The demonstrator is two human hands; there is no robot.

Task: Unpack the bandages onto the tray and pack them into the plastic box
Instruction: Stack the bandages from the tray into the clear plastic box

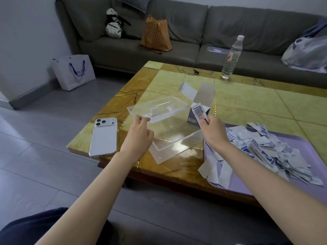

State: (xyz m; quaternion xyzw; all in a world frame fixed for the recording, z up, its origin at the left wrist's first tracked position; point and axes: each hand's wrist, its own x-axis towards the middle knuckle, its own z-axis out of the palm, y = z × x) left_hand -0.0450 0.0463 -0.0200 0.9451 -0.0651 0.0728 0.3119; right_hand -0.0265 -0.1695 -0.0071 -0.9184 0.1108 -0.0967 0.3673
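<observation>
1. Right hand (215, 129): fingers closed round a bundle of bandages (199, 112), held upright above the far right corner of the plastic box. Judged to be gathered edge-on so that the bundle can go in as one neat stack.
2. Left hand (139, 134): fingers curled at the left rim of the plastic box (169, 144). I cannot tell whether it pinches the rim or only touches it. Judged purpose: steadying the light box against sliding.
3. Plastic box: clear, open and lying on the tabletop (247, 96) between the two hands. No bandages are visible inside.
4. Lid (159, 105): clear, lying just behind the box, out of the way of loading.
5. Carton (192, 119): flaps standing open, behind the right hand. Its inside is hidden.
6. Pile of bandages (265, 149): loose wrapped strips heaped on the lilac tray (307, 144), at the right beside the box and within short reach of the right hand. A few overhang the tray's near edge.
7. Progress (judgement): unpacking looks largely done and packing is barely begun. Most of the stock is on the tray.
8. Phone (103, 137): face down at the left corner of the tabletop, apart from the work.
9. Water bottle (231, 57): upright at the far edge.
</observation>
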